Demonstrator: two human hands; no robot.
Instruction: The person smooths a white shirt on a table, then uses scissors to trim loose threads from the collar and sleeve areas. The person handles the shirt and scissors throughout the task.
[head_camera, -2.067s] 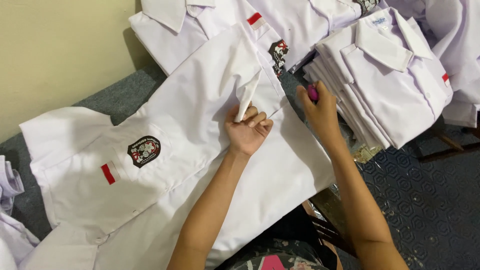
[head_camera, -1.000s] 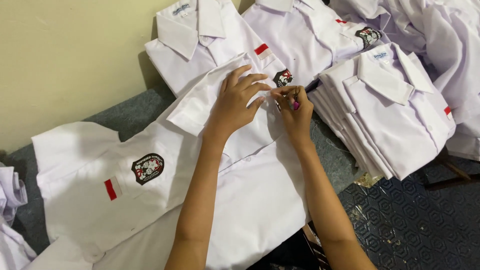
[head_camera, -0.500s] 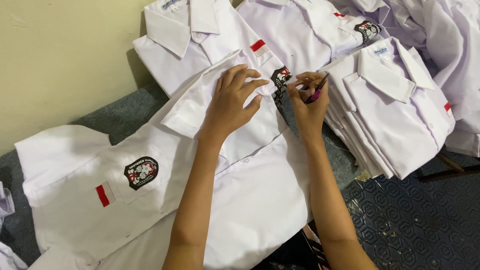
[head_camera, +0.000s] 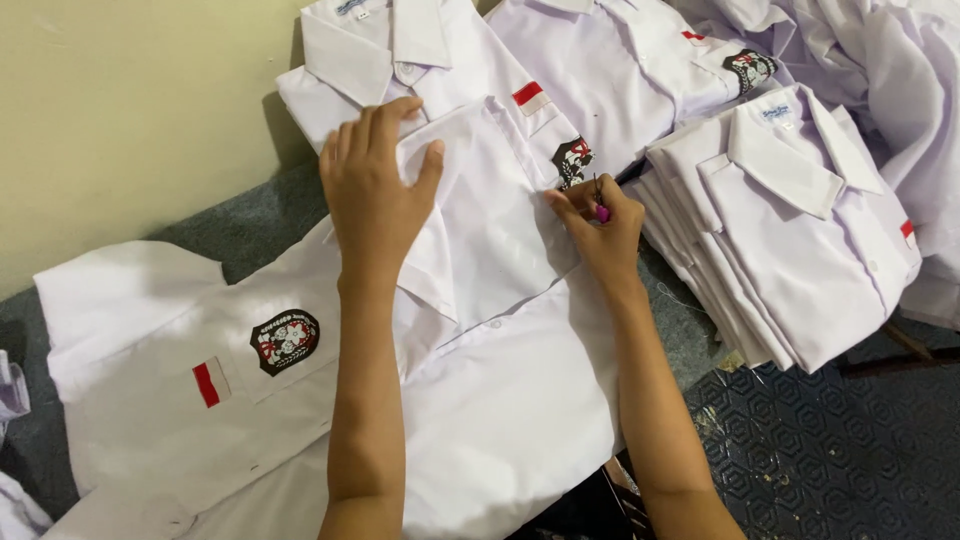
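Even, soft indoor light, fairly bright, no hard glare. White shirt (head_camera: 480, 400) fabric close to overexposed, folds still readable. Left hand (head_camera: 372, 185) casts a faint shadow on the cloth; darker shadow along the wall (head_camera: 130, 110) base behind the shirts. Focus mostly sharp, slight softness at frame edges. Dark floor (head_camera: 830, 440) lower right underlit.

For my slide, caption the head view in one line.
Left hand flattens a white shirt while the right hand pinches a small pink-handled tool beside a folded shirt stack.
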